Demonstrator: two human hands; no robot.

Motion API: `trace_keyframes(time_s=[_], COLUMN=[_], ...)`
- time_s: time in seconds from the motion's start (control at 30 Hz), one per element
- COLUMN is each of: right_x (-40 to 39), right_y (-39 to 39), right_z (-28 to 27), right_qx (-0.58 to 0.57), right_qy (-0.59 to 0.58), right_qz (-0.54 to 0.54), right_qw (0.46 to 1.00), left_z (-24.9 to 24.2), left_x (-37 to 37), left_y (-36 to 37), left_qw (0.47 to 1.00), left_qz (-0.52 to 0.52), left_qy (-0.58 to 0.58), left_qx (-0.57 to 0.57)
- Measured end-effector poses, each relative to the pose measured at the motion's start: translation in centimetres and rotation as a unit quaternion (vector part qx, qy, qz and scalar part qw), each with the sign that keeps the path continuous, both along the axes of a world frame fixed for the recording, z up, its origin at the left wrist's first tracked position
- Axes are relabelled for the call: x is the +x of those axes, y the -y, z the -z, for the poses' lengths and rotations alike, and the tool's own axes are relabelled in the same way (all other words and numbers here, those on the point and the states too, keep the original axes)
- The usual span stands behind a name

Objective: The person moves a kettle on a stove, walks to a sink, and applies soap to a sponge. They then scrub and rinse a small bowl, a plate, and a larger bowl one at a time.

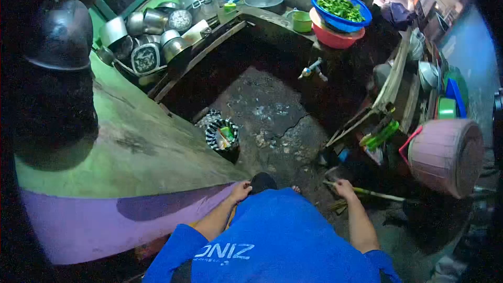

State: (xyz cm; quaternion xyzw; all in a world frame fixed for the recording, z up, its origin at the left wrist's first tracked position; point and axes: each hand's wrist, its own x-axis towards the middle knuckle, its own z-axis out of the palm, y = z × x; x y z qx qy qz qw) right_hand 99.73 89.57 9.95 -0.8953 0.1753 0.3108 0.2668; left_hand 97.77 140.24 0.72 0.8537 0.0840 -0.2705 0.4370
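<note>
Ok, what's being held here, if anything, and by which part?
The right hand appears to grip the long, thin stick near its end at picture left. Whether the left hand holds anything cannot be told.

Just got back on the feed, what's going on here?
A person in a blue shirt bends over a rough floor. The right hand is at a thin stick, though its grip is unclear. The left hand is beside something dark. A striped-lined container stands ahead on the floor, and leafy greens sit in a blue basket farther off.
</note>
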Motion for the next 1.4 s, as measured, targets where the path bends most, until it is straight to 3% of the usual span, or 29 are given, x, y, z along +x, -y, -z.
trace_keyframes(time_s=[0.03,0.07,0.13,0.17,0.2,0.23,0.27,0.3,0.33,0.37,0.4,0.43,0.5,0.6,0.67,0.7,0.73,0.77,0.8,0.83,0.87,0.9,0.93,0.97,1.03,1.1,1.23,1.37,1.4], right_x=[3.8,7.1,14.0,16.6,19.5,21.7,23.5,25.1,26.2,27.2,28.4,29.2,31.5,35.9,39.9,42.2,44.5,47.4,50.4,53.7,56.5,61.9,64.6,67.3,72.0,75.5,82.9,85.9,86.1], right_y=[-0.9,-0.9,-5.6,-8.8,-11.2,-13.5,-16.4,-18.4,-20.0,-21.1,-22.0,-22.5,-22.3,-20.2,-19.0,-18.7,-18.6,-18.4,-18.0,-18.4,-19.2,-19.6,-19.9,-19.7,-19.4,-19.4,-17.5,-17.4,-17.6], right_z=[-1.8,0.9,-4.4,-7.9,-9.8,-9.9,-12.9,-14.1,-13.6,-13.0,-12.9,-11.5,-8.8,-5.5,-4.8,-5.5,-5.2,-4.8,-3.1,-4.9,-7.6,-10.4,-12.0,-11.1,-11.3,-11.7,-9.7,-8.1,-7.4], right_qx=[0.039,0.067,0.083,0.105,0.12,0.118,0.131,0.168,0.264,0.313,0.296,0.323,0.297,0.251,0.248,0.247,0.238,0.229,0.24,0.218,0.235,0.22,0.207,0.211,0.127,0.059,-0.153,-0.246,-0.253], right_qy=[0.067,0.168,0.171,0.216,0.212,0.258,0.188,0.172,0.171,0.188,0.154,0.115,0.102,0.113,0.071,0.055,0.064,0.077,0.121,0.126,0.201,0.236,0.266,0.326,0.37,0.422,0.403,0.23,0.251], right_qz=[-0.01,-0.056,-0.1,-0.118,-0.135,-0.181,-0.173,-0.187,-0.173,-0.193,-0.227,-0.221,-0.254,-0.261,-0.231,-0.223,-0.231,-0.235,-0.254,-0.237,-0.231,-0.145,-0.129,-0.107,-0.085,-0.031,0.004,-0.051,-0.038], right_qw=[0.997,0.982,0.977,0.964,0.96,0.942,0.958,0.952,0.933,0.911,0.915,0.913,0.915,0.925,0.938,0.942,0.941,0.942,0.929,0.939,0.922,0.935,0.933,0.915,0.916,0.904,0.902,0.94,0.934], left_z=[-1.1,-2.2,0.5,-1.0,-5.3,-3.5,-3.0,-1.9,-5.8,-8.7,-13.5,-13.9,-14.5,-15.2,-13.0,-8.8,-7.7,-6.4,-7.3,-3.8,-3.3,2.6,4.5,2.4,-0.1,0.0,2.0,2.5,-1.8], left_x=[2.3,4.8,10.3,14.8,18.6,22.4,26.4,30.7,33.3,35.4,36.9,38.8,41.2,42.5,42.0,40.3,39.1,37.0,35.8,31.7,30.7,24.1,20.3,19.2,21.0,23.8,35.3,51.3,56.8], left_y=[0.8,1.6,2.4,3.2,4.9,5.4,6.0,7.0,8.2,8.9,9.3,9.2,8.3,4.7,1.0,-1.4,-3.0,-5.2,-7.2,-9.2,-11.9,-15.3,-16.6,-16.6,-14.9,-13.6,-12.4,-17.1,-17.2], left_qw=[1.0,1.0,0.996,0.981,0.977,0.976,0.983,0.996,0.984,0.979,0.976,0.978,0.968,0.974,0.979,0.979,0.995,0.991,0.987,0.982,0.966,0.951,0.931,0.938,0.938,0.942,0.971,0.99,0.981], left_qz=[0.003,0.005,0.047,0.134,0.139,0.16,0.142,0.065,0.049,0.01,0.006,0.02,0.096,0.154,0.126,0.06,-0.026,-0.051,-0.071,-0.138,-0.028,0.002,0.03,-0.028,-0.156,-0.191,-0.158,-0.12,-0.163], left_qy=[0.002,0.003,-0.052,-0.114,-0.106,0.009,0.082,0.05,0.169,0.181,0.201,0.193,0.232,0.152,0.153,0.193,0.079,0.062,-0.095,0.005,-0.173,-0.167,-0.163,-0.223,-0.268,-0.255,-0.174,-0.071,-0.098], left_qx=[-0.001,-0.002,0.06,0.076,0.122,0.147,0.081,-0.038,-0.021,-0.091,-0.082,-0.077,0.029,0.067,0.053,0.033,0.058,0.105,0.108,0.132,0.192,0.259,0.325,0.263,0.158,0.104,0.037,-0.013,0.048])
